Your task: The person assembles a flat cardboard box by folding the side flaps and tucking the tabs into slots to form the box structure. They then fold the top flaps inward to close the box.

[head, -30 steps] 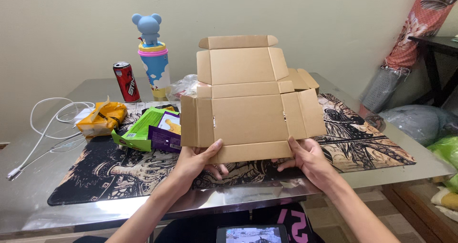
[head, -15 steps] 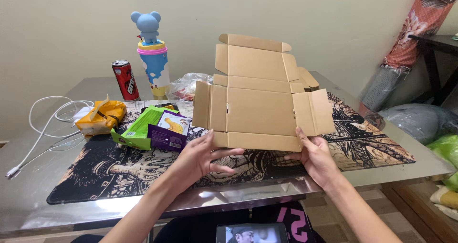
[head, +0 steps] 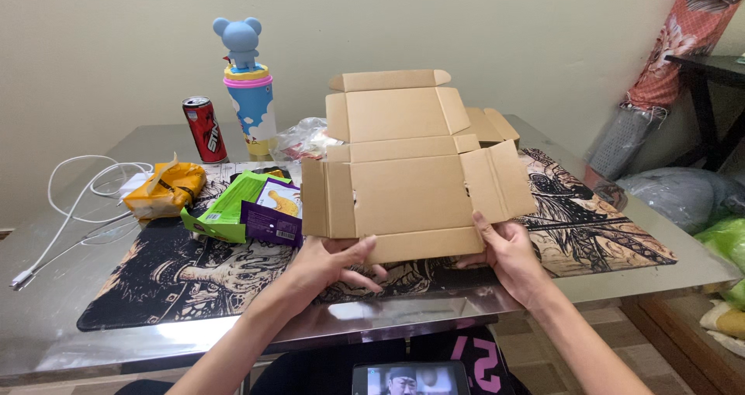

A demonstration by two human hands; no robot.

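While both hands hold it up just above the printed desk mat point(head: 590, 232), the flat brown cardboard mailer box point(head: 403, 178) sits at the centre of the frame, its panels unfolded and tilted toward the wearer. The left hand point(head: 330, 263) is under the lower left corner, fingers spread and curled against the underside and the front flap, thumb hidden from where I stand. The right hand point(head: 504, 251) pinches the lower right edge, fingers closed on the board just below the right side flap. I judge this as the early part of shaping the blank: side flaps are only partly raised, the lid panel with its tuck tab stands up at the back, and nothing is locked yet. A further fold would call for a firm hold on the base panel and creasing along the scored lines so the side walls stand square.

Left of centre lies a lime-green packet point(head: 229, 209) with a purple snack pouch point(head: 272, 216) overlapping it, a yellow shape printed on the purple one. Further left is a crumpled yellow wrapper point(head: 163, 189), and beyond it a white cable point(head: 77, 201) loops over the steel table point(head: 46, 302). In the upper left stand a red drink can point(head: 204, 129) and a pastel tumbler topped with a blue bear figure point(head: 247, 84). A clear crinkled plastic bag point(head: 306, 140) sits just behind the box. At the bottom edge a phone screen point(head: 411, 379) glows.
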